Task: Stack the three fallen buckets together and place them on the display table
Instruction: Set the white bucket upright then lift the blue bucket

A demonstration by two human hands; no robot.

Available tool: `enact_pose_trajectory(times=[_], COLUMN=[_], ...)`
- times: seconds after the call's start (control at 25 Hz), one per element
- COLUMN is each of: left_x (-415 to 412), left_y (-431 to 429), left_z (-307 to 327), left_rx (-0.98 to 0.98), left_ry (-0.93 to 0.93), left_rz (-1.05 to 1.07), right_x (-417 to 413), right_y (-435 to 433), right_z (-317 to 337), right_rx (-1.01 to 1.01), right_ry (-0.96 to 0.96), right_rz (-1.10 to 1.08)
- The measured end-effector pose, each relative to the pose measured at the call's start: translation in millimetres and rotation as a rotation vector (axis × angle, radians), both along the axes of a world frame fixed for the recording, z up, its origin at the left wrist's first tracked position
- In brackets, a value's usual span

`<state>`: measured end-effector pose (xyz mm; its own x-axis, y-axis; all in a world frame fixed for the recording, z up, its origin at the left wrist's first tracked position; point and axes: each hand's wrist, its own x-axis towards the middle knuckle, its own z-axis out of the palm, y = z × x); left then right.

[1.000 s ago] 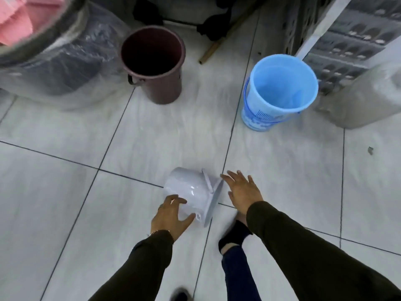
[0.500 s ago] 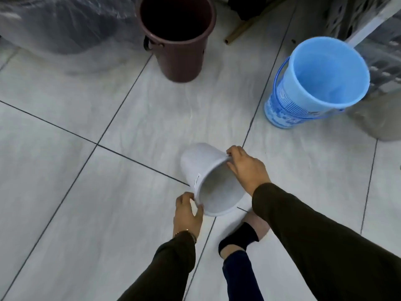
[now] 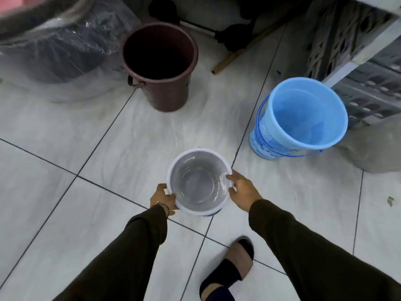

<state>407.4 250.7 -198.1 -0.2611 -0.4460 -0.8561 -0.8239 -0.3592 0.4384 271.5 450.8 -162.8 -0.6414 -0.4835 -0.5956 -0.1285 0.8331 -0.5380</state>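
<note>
A small white bucket [image 3: 198, 181] is upright with its mouth facing me, over the tiled floor in the middle of the view. My left hand [image 3: 163, 199] grips its rim at the lower left. My right hand [image 3: 243, 192] holds the rim on the right side. A larger brown bucket [image 3: 159, 64] stands upright on the floor beyond it, to the upper left. A light blue bucket [image 3: 299, 118] with a blue wire handle stands upright to the upper right. Both are empty.
A plastic-wrapped dark bundle [image 3: 54, 46] lies at the upper left. Grey crates [image 3: 355, 61] and a white frame leg [image 3: 355, 59] fill the upper right. A wooden stick [image 3: 234, 57] lies behind the buckets. My foot in a sandal [image 3: 230, 270] is below the hands.
The white bucket lay on its side a second ago. Both hands took its rim and turned it upright, mouth up. The view has shifted back to show more floor.
</note>
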Motion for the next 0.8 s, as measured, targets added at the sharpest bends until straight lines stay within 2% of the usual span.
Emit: enact_pose_trajectory(times=[0.08, 0.16, 0.28, 0.36, 0.44, 0.52, 0.68, 0.8], left_x=[-3.4, -16.3, -54.6, -97.8, -145.5, -202.8, -280.3, -308.5], left_y=[0.9, 4.5, 9.5, 16.4, 30.0, 56.0, 108.1, 144.5], left_z=[6.2, 26.3, 62.7, 79.8, 92.8, 99.7, 90.6, 75.8], left_rx=[-0.058, -0.256, -0.506, -0.540, -0.447, -0.278, 0.075, 0.203], left_ry=[-0.082, -0.118, -0.014, 0.113, 0.242, 0.293, 0.224, 0.282], left_rz=[-0.141, -0.323, -0.518, -0.625, -0.612, -0.533, -0.423, -0.311], right_x=[-1.4, -14.6, -48.3, -84.1, -119.6, -159.0, -198.5, -210.1], right_y=[3.9, 10.8, 31.7, 52.1, 69.6, 87.4, 101.6, 112.8], right_z=[2.8, 15.0, 31.0, 39.2, 43.5, 43.7, 25.6, 10.7], right_rx=[-0.089, -0.177, -0.264, -0.268, -0.272, -0.286, -0.265, -0.246], right_ry=[-0.088, -0.166, -0.269, -0.280, -0.235, -0.180, -0.153, -0.239], right_rz=[-0.170, -0.458, -0.858, -1.085, -1.262, -1.384, -1.404, -1.401])
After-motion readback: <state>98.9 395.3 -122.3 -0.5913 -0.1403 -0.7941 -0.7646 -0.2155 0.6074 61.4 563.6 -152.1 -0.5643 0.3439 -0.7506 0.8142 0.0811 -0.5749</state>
